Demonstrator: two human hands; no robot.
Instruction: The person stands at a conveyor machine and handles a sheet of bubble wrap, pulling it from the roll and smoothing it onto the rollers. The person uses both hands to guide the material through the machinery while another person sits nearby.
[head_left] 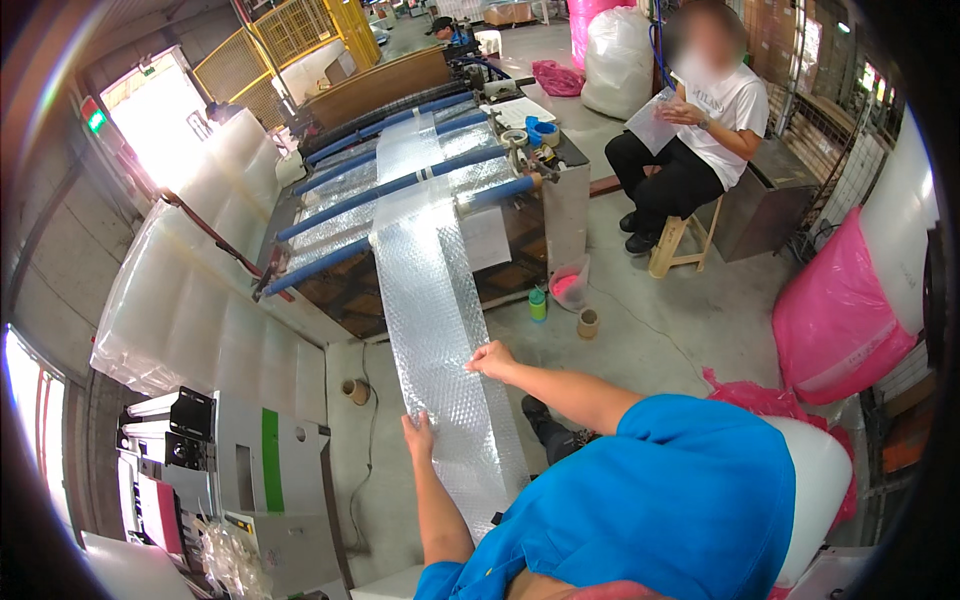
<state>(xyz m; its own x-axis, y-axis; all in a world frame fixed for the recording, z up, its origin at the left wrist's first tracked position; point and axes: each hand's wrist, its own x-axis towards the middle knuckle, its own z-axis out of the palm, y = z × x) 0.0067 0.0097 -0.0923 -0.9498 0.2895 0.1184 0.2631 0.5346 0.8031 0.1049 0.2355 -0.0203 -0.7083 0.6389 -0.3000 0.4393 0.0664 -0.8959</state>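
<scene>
A long strip of clear bubble wrap (430, 290) runs from the machine's blue rollers (400, 190) down toward my body. My left hand (419, 438) grips the strip's left edge, with the fingers partly hidden beneath it. Farther up, my right hand (491, 361) is closed in a pinch on the bubble wrap, toward its right side. A narrower band along the strip's right side looks like another layer or a fold. Near my waist the strip's lower end passes out of sight behind my blue shirt.
Cardboard tubes (588, 323), a green bottle (538, 304) and a cable lie on the floor. At the right, a person (700, 120) sits on a stool (680, 250) holding a clear sheet. Large wrapped rolls (850, 310) stand at right; a white machine (265, 470) is at left.
</scene>
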